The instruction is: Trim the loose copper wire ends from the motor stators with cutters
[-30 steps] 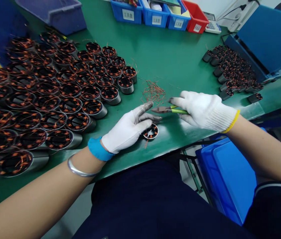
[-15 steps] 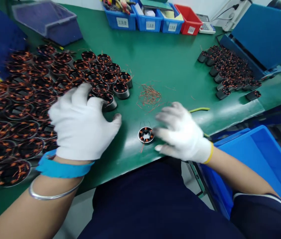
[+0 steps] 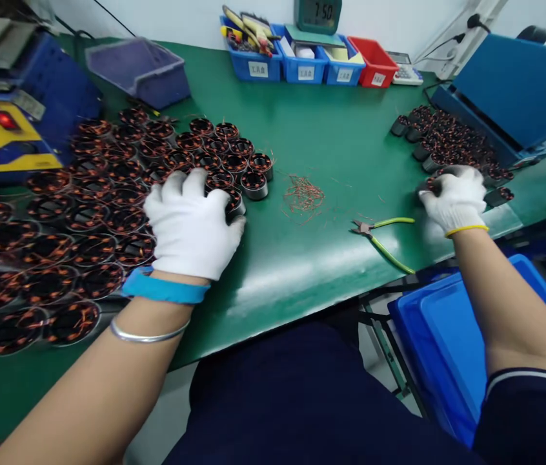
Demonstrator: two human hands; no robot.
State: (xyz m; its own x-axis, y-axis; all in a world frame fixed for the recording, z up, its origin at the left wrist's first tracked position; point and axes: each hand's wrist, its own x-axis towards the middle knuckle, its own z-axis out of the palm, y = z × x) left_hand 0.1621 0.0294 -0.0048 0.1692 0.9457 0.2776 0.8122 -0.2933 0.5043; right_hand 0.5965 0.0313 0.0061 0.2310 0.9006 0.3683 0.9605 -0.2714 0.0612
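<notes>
My left hand (image 3: 193, 223), in a white glove, is curled over the near edge of a large group of wound motor stators (image 3: 79, 271). Its thumb and fingers close around one stator (image 3: 235, 201), partly hidden by the glove. Far to the right, my right hand (image 3: 459, 194), also gloved, grips another stator (image 3: 428, 187) beside a smaller group of stators (image 3: 452, 139). Copper windings show inside the dark rings. Between my hands lie green-handled cutting pliers (image 3: 384, 234) with spread handles, and a small heap of copper wire clippings (image 3: 304, 195).
At the back stand blue tool bins (image 3: 257, 70), a red bin (image 3: 374, 61) and a digital clock (image 3: 319, 14). A purple bin (image 3: 161, 81) and a yellow-blue device (image 3: 6, 139) are at left. A blue machine (image 3: 515, 90) and blue crate (image 3: 447, 336) are at right.
My right hand has moved far right, and the stator that lay alone at the front middle is gone from there. The pliers are uncovered. My left hand has closed around a stator.
</notes>
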